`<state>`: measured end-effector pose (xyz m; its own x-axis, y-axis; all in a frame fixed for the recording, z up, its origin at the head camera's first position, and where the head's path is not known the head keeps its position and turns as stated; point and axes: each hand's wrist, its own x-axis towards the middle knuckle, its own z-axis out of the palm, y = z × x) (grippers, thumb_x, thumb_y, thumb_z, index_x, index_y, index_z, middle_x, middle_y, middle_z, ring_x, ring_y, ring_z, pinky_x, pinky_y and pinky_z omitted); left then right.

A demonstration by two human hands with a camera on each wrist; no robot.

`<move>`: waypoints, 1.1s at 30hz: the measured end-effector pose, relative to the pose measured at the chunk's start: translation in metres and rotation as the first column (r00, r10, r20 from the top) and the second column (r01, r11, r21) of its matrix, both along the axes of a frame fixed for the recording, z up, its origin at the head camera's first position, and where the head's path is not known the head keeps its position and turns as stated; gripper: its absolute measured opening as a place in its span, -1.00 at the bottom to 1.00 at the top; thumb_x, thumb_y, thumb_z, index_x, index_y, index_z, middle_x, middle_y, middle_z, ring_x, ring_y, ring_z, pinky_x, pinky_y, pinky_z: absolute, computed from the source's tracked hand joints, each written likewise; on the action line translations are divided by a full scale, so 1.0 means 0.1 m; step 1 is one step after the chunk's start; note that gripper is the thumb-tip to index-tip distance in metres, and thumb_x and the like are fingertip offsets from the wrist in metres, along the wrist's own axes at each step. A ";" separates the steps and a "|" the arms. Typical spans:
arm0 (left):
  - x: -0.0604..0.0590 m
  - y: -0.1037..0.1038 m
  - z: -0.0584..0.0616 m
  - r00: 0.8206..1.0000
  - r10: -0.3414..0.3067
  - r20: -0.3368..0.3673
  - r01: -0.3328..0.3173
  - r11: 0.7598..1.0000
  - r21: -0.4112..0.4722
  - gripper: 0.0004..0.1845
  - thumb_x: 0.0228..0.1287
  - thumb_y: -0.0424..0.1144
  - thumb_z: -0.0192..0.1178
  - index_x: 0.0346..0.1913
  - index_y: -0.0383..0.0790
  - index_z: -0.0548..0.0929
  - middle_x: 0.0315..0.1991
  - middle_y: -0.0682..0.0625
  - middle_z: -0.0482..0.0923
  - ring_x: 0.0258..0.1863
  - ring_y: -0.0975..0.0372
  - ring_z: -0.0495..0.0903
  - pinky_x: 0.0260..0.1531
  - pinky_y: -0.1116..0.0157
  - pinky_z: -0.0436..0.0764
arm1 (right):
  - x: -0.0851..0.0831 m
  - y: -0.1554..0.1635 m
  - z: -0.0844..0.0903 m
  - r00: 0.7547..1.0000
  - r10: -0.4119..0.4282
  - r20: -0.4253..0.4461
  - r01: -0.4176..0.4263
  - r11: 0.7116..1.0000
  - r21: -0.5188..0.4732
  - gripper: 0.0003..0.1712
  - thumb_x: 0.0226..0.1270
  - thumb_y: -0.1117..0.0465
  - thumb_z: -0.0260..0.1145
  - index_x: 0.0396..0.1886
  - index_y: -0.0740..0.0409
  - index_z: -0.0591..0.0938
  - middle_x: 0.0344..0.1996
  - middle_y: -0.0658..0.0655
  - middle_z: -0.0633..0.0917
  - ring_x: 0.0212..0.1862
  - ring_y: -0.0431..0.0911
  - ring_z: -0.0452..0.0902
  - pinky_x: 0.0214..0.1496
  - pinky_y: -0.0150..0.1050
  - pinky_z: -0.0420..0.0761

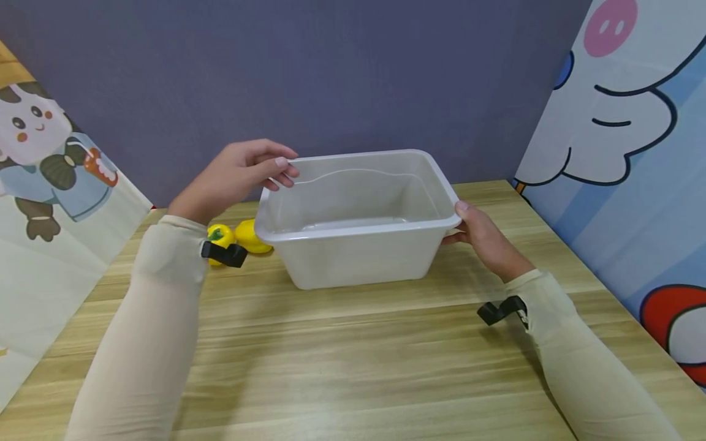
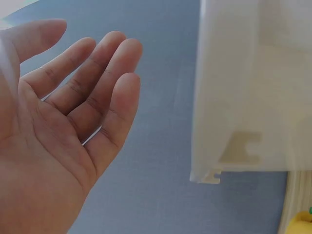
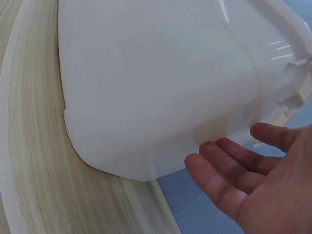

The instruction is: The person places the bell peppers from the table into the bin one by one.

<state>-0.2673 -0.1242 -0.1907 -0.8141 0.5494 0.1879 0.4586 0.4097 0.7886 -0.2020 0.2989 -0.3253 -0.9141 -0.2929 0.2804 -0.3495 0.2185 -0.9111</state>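
A white plastic bin point(image 1: 353, 257) stands on the wooden table with its top uncovered, and the visible inside holds nothing. At its right corner my right hand point(image 1: 485, 236) grips the rim, thumb above and fingers below. In the right wrist view the fingers point(image 3: 226, 180) lie against the bin's outer wall, loosely bent. Near the left back corner hovers my left hand point(image 1: 237, 174), its fingers loosely bent and holding nothing. The left wrist view shows a gap between this hand point(image 2: 73, 107) and the bin point(image 2: 229, 87).
Left of the bin lie a yellow bell pepper point(image 1: 219, 234) with a green stem and a yellow lemon-like fruit point(image 1: 250, 237), partly hidden by the bin. A dark blue-grey wall point(image 1: 353, 73) rises behind the table point(image 1: 342, 361). Cartoon-printed panels stand at both sides.
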 end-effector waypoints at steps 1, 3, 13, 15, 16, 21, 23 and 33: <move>0.01 -0.02 -0.01 1.000 0.012 -0.004 -0.012 1.000 0.006 -0.62 0.54 -0.08 0.10 0.25 -0.18 0.56 0.00 -0.08 0.68 -0.02 0.08 0.67 -0.01 0.14 0.63 | 0.00 0.00 0.00 1.000 0.001 -0.001 -0.001 1.000 0.001 -0.27 0.67 -0.17 -0.27 0.48 0.28 0.29 0.26 0.40 0.42 0.16 -0.13 0.54 0.01 -0.04 0.66; 0.04 -0.05 -0.02 0.999 0.033 -0.009 -0.032 0.999 0.020 -0.63 0.54 -0.08 0.10 0.24 -0.17 0.57 0.00 -0.08 0.68 -0.03 0.08 0.67 -0.02 0.15 0.63 | 0.00 0.00 0.00 1.000 0.003 -0.004 -0.003 1.000 0.001 -0.27 0.67 -0.18 -0.27 0.48 0.27 0.30 0.26 0.39 0.43 0.17 -0.12 0.54 0.01 -0.04 0.66; 0.13 -0.19 -0.10 0.996 0.084 -0.011 -0.083 0.994 0.065 -0.62 0.54 -0.04 0.09 0.24 -0.16 0.57 0.02 -0.10 0.66 0.00 0.06 0.64 -0.07 0.34 0.63 | -0.01 0.03 -0.02 1.000 -0.006 -0.010 0.006 1.000 0.002 -0.26 0.67 -0.18 -0.27 0.46 0.32 0.29 0.24 0.38 0.45 0.13 -0.14 0.56 0.00 0.00 0.66; 0.14 -0.21 -0.14 0.995 0.094 -0.013 -0.093 0.992 0.081 -0.61 0.53 -0.03 0.09 0.23 -0.16 0.57 0.04 -0.14 0.65 -0.01 0.08 0.64 -0.06 0.34 0.63 | -0.01 0.02 -0.02 1.000 -0.006 -0.011 0.006 1.000 0.001 -0.25 0.67 -0.18 -0.26 0.46 0.32 0.29 0.24 0.38 0.45 0.14 -0.14 0.56 0.00 0.00 0.66; 0.15 -0.23 -0.16 0.995 0.100 -0.015 -0.098 0.991 0.088 -0.61 0.53 -0.03 0.08 0.23 -0.16 0.58 0.04 -0.16 0.64 -0.02 0.09 0.65 -0.06 0.34 0.63 | -0.01 0.02 -0.02 1.000 -0.004 -0.011 0.004 1.000 -0.001 -0.25 0.67 -0.19 -0.26 0.47 0.32 0.29 0.24 0.39 0.45 0.14 -0.14 0.56 0.00 0.00 0.66; 0.20 -0.30 -0.26 0.991 0.133 -0.034 -0.129 0.987 0.101 -0.61 0.53 -0.02 0.08 0.22 -0.16 0.58 0.04 -0.17 0.63 -0.03 0.10 0.66 -0.07 0.38 0.63 | -0.02 0.01 -0.01 1.000 0.001 -0.009 -0.001 1.000 -0.007 -0.24 0.66 -0.20 -0.26 0.47 0.32 0.29 0.25 0.39 0.44 0.15 -0.13 0.55 0.00 -0.03 0.67; 0.22 -0.31 -0.28 0.989 0.144 -0.043 -0.139 0.984 0.109 -0.62 0.54 -0.04 0.07 0.22 -0.17 0.59 0.02 -0.14 0.64 -0.04 0.11 0.66 -0.06 0.37 0.63 | -0.01 0.01 -0.01 1.000 0.001 -0.011 -0.001 1.000 -0.004 -0.25 0.67 -0.19 -0.26 0.47 0.31 0.29 0.25 0.38 0.44 0.15 -0.13 0.55 0.00 -0.02 0.67; 0.28 -0.39 -0.39 0.980 0.194 -0.038 -0.189 0.977 0.100 -0.60 0.55 -0.03 0.05 0.22 -0.20 0.58 0.00 -0.12 0.65 -0.08 0.08 0.64 -0.08 0.39 0.63 | 0.00 0.00 -0.01 1.000 0.000 -0.011 0.000 1.000 -0.006 -0.26 0.67 -0.17 -0.27 0.46 0.33 0.30 0.24 0.37 0.46 0.15 -0.14 0.55 0.00 -0.05 0.67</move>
